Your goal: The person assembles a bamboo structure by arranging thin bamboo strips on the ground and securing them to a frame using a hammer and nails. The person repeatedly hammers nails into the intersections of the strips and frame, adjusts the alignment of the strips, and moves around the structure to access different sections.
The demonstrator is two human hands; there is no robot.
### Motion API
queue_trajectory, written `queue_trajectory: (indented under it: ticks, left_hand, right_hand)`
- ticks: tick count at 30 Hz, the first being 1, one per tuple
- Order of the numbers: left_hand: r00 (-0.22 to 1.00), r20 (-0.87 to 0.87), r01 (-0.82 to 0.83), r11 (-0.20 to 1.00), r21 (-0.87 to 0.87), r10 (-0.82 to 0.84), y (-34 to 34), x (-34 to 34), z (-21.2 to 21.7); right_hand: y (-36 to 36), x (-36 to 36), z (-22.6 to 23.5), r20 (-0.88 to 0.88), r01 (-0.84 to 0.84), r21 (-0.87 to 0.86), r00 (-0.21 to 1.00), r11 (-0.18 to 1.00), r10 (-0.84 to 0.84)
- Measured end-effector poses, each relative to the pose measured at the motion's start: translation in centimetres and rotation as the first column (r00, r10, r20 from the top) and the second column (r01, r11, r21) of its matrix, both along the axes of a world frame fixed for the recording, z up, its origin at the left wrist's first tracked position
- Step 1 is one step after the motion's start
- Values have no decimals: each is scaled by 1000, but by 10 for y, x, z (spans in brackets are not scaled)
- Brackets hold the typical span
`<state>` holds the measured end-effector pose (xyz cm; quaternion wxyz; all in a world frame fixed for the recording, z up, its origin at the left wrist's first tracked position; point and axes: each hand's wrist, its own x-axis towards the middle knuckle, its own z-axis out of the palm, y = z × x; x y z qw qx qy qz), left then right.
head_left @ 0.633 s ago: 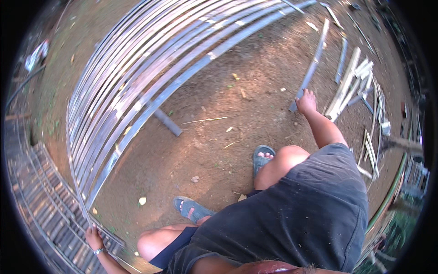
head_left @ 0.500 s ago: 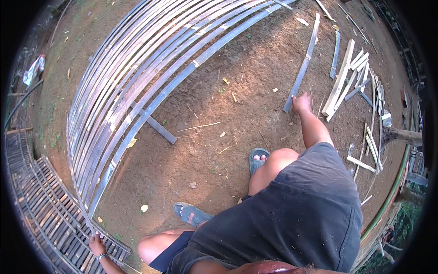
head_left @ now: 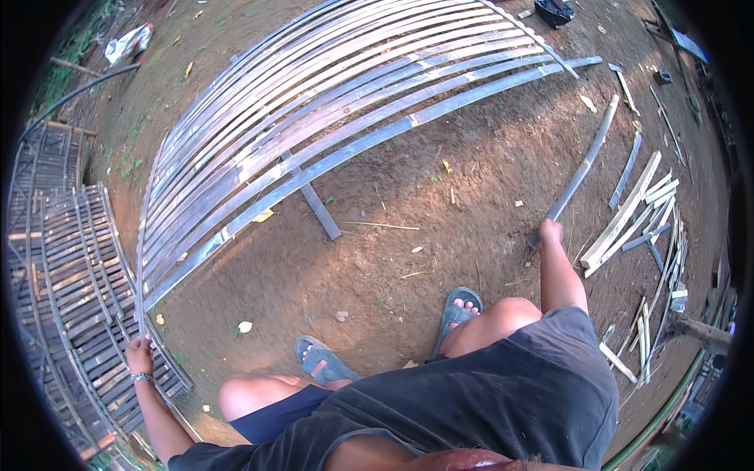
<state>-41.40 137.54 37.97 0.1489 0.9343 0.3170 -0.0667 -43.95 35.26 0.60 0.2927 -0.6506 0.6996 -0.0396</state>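
My right hand (head_left: 551,232) is closed around the near end of a loose grey bamboo slat (head_left: 583,167), which points away from me over the soil. At the far left, my left hand (head_left: 140,357) grips the near end of a thin bamboo strip (head_left: 140,271). That strip runs across the left ends of a wide panel of long split-bamboo slats (head_left: 361,147), laid side by side with gaps. Another thin crosspiece (head_left: 534,35) spans the panel's right ends. From under its front edge sticks out a short flat bamboo piece (head_left: 318,208).
Pale wood and bamboo offcuts (head_left: 624,212) lie in a pile on the right. Beside my left arm stands a slatted bamboo structure (head_left: 78,267). A black container (head_left: 554,12) and a white bag (head_left: 128,45) sit farther off. My sandalled feet (head_left: 459,310) are on bare soil.
My right hand has wrapped around the loose slat's near end, and the slat has shifted slightly. The whole view has turned, showing more of the panel's right end. My left hand keeps its grip.
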Motion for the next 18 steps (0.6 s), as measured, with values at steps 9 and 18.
queue_trajectory:
  ticks: [9, 18]
  left_hand:
    - [999, 51, 21, 998, -67, -18, -10, -4, 38]
    - [999, 26, 36, 998, -50, -35, -28, 20, 69]
  right_hand:
    - [24, -137, 53, -23, -141, -319, 990, 937, 141]
    - [117, -299, 63, -63, -357, 83, 930, 931, 362]
